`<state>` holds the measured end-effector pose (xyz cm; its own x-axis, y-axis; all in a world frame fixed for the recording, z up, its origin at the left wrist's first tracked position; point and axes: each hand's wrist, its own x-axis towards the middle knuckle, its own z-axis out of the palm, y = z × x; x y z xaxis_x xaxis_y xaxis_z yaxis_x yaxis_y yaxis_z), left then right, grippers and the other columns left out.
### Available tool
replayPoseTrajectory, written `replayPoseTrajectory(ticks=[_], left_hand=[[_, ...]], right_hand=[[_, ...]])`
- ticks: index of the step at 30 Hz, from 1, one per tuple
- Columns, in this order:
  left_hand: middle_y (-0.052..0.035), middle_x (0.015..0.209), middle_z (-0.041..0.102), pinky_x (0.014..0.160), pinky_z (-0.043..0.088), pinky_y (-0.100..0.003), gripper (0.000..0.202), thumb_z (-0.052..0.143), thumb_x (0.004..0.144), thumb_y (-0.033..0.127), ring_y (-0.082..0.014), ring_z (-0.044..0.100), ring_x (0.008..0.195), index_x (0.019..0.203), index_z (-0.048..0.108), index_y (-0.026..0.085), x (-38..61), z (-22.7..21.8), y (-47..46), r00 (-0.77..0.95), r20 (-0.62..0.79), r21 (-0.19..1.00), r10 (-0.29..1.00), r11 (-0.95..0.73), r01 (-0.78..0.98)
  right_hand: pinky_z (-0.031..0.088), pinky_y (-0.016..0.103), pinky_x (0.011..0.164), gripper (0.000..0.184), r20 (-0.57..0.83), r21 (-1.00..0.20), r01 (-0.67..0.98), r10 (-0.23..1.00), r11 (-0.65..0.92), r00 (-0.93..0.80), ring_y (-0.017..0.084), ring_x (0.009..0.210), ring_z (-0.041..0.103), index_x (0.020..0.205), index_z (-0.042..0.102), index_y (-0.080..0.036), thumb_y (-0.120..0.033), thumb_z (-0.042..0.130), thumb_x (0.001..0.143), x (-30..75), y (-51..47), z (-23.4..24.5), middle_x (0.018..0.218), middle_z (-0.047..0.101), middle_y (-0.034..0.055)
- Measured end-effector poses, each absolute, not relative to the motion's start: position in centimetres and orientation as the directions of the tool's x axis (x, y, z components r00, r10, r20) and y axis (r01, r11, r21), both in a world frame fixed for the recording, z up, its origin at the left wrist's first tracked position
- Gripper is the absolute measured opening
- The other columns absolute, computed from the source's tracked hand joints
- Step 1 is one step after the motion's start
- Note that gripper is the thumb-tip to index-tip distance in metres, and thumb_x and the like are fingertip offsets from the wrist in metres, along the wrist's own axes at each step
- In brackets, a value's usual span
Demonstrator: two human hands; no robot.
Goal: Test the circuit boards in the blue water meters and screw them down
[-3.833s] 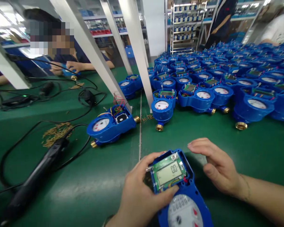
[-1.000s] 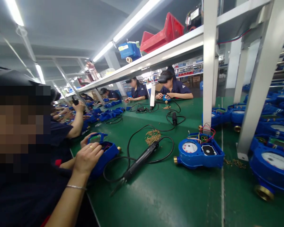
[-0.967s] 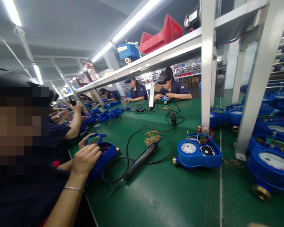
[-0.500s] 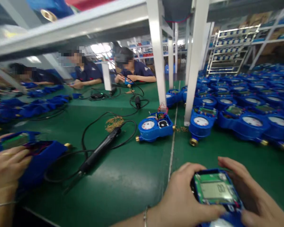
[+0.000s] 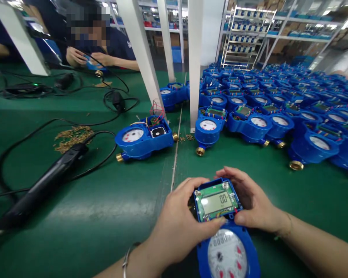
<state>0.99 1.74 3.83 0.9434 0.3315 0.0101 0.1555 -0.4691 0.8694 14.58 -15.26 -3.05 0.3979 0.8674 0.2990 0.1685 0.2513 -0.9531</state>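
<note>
- where's the meter [image 5: 227,249]?
- low in front, screen [image 5: 216,203] up; can't tell if it touches the bench [image 5: 110,208].
- hands?
- left hand [image 5: 178,224] grips one side, right hand [image 5: 256,208] curls round the other.
- any advice?
- i'd press only the case, thumbs off the wires [image 5: 222,213]. driver [image 5: 46,189] lies well apart.

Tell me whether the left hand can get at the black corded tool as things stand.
Probably yes, but only once freed: the left hand is grasping a blue meter. The black corded tool lies off to that hand's left on the green table, with no object visible between them.
</note>
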Motion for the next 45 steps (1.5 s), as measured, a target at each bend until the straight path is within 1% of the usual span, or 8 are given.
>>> replayPoseTrajectory(ticks=[4, 11, 18, 23, 27, 32, 39, 45], left_hand=[[0.001, 0.105, 0.066, 0.083, 0.054, -0.035, 0.052, 0.081, 0.061, 0.028, -0.0213, 0.064, 0.095, 0.108, 0.059, 0.029, 1.1, 3.9, 1.8, 0.947, 0.002, 0.866, 0.32, -0.474, 0.158], [-0.0004, 0.105, 0.067, 0.083, 0.054, -0.035, 0.053, 0.082, 0.06, 0.028, -0.022, 0.064, 0.095, 0.107, 0.059, 0.027, 1.3, 4.2, 1.6, 0.945, -0.007, 0.865, 0.328, -0.472, 0.17], [-0.0013, 0.105, 0.067, 0.083, 0.054, -0.036, 0.053, 0.082, 0.06, 0.029, -0.0229, 0.065, 0.096, 0.108, 0.059, 0.028, 1.1, 4.0, 1.7, 0.948, 0.005, 0.855, 0.317, -0.493, 0.16], [-0.002, 0.107, 0.067, 0.085, 0.055, -0.037, 0.054, 0.082, 0.059, 0.029, -0.0237, 0.064, 0.098, 0.108, 0.059, 0.027, 1.2, 3.9, 1.8, 0.949, 0.029, 0.85, 0.314, -0.508, 0.142], [-0.0017, 0.107, 0.067, 0.083, 0.055, -0.036, 0.055, 0.083, 0.06, 0.031, -0.0235, 0.065, 0.098, 0.109, 0.058, 0.028, 1.2, 3.7, 1.8, 0.949, 0.05, 0.851, 0.31, -0.51, 0.122], [-0.0004, 0.107, 0.067, 0.083, 0.055, -0.035, 0.055, 0.083, 0.061, 0.031, -0.0228, 0.064, 0.098, 0.11, 0.057, 0.029, 1.1, 3.4, 1.8, 0.953, 0.054, 0.854, 0.298, -0.508, 0.11], [-0.0024, 0.108, 0.067, 0.083, 0.055, -0.038, 0.055, 0.082, 0.06, 0.033, -0.0247, 0.064, 0.099, 0.109, 0.058, 0.029, 1.2, 3.5, 1.8, 0.951, 0.021, 0.858, 0.31, -0.493, 0.142], [-0.001, 0.108, 0.067, 0.083, 0.054, -0.036, 0.055, 0.082, 0.06, 0.032, -0.0237, 0.064, 0.099, 0.109, 0.058, 0.028, 1.2, 3.6, 1.8, 0.954, 0.033, 0.857, 0.299, -0.499, 0.127]], right_hand=[[0.041, 0.045, 0.108, 0.074, 0.372, -0.921, 0.271, 0.832, 0.278, 0.41, 0.026, 0.129, 0.046, 0.144, 0.035, -0.031, -0.04, 0.072, 0.08, 14.4, -15.6, -3.1, 0.14, 0.045, 0.0103], [0.043, 0.044, 0.107, 0.064, 0.475, -0.766, 0.607, 0.823, 0.213, 0.311, 0.026, 0.132, 0.043, 0.148, 0.032, -0.025, -0.042, 0.056, 0.09, 14.3, -15.9, -1.6, 0.146, 0.04, 0.0114], [0.046, 0.053, 0.102, 0.066, 0.546, -0.774, 0.562, 0.758, 0.292, 0.358, 0.031, 0.131, 0.044, 0.147, 0.03, -0.033, -0.036, 0.06, 0.088, 14.0, -15.8, -2.5, 0.146, 0.037, 0.011], [0.049, 0.054, 0.099, 0.051, 0.698, -0.658, 0.677, 0.604, 0.329, 0.384, 0.03, 0.125, 0.05, 0.132, 0.053, -0.032, -0.019, 0.065, 0.084, 13.6, -15.9, -2.0, 0.132, 0.048, 0.0086], [0.047, 0.055, 0.1, 0.046, 0.747, -0.613, 0.723, 0.533, 0.319, 0.398, 0.028, 0.118, 0.054, 0.125, 0.058, -0.031, -0.014, 0.064, 0.082, 13.3, -16.0, -1.7, 0.122, 0.053, 0.0066], [0.043, 0.057, 0.102, 0.041, 0.768, -0.563, 0.765, 0.54, 0.313, 0.344, 0.025, 0.112, 0.054, 0.118, 0.061, -0.028, -0.013, 0.066, 0.08, 13.5, -16.1, -1.9, 0.117, 0.054, 0.0056], [0.045, 0.054, 0.097, 0.039, 0.732, -0.544, 0.816, 0.586, 0.196, 0.348, 0.025, 0.109, 0.055, 0.125, 0.057, -0.03, -0.023, 0.06, 0.086, 13.5, -16.3, -1.7, 0.117, 0.055, 0.0071], [0.046, 0.049, 0.096, 0.04, 0.756, -0.516, 0.834, 0.561, 0.194, 0.337, 0.023, 0.104, 0.056, 0.125, 0.058, -0.027, -0.02, 0.061, 0.085, 13.4, -16.4, -1.5, 0.11, 0.057, 0.0059]])
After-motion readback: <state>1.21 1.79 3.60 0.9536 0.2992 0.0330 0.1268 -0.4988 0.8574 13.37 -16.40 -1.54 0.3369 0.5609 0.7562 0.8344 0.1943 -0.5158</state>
